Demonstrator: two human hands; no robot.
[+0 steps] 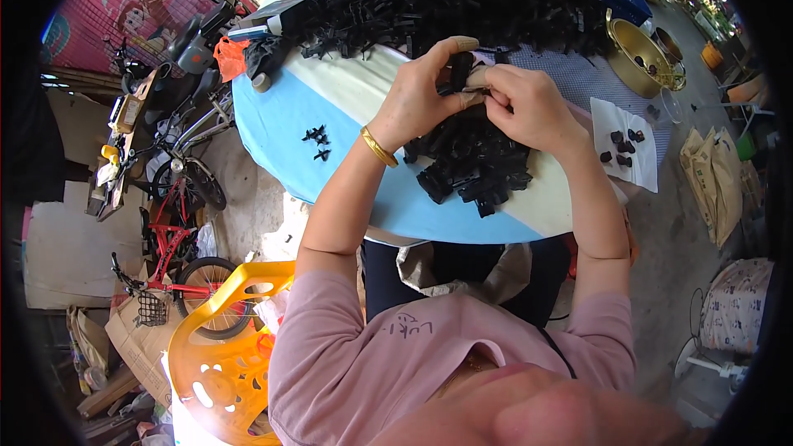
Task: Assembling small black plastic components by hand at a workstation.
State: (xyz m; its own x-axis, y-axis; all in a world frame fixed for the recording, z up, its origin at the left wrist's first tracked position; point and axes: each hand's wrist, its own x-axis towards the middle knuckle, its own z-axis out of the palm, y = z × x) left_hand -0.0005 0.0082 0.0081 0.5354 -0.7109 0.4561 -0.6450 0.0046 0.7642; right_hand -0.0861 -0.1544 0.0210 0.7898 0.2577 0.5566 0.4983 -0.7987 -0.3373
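My left hand (417,97) is raised over the table, its thumb and fingers closed around a small black plastic part (461,72). Against it, my right hand (529,106) is bent into a pinch; what lies between its fingertips is hidden. Beige covers sit on some of the fingertips. Below both hands is a small pile of black plastic parts (479,167). A much larger heap of similar black parts (462,0) spreads across the far side of the table.
Several small black pieces (318,140) lie on the blue-and-cream tablecloth (281,134) at left. At right, a white sheet (640,167) carries several dark bits, with a gold-coloured pot (632,62) behind it. A yellow chair (216,363) and red bicycle (169,252) stand at left.
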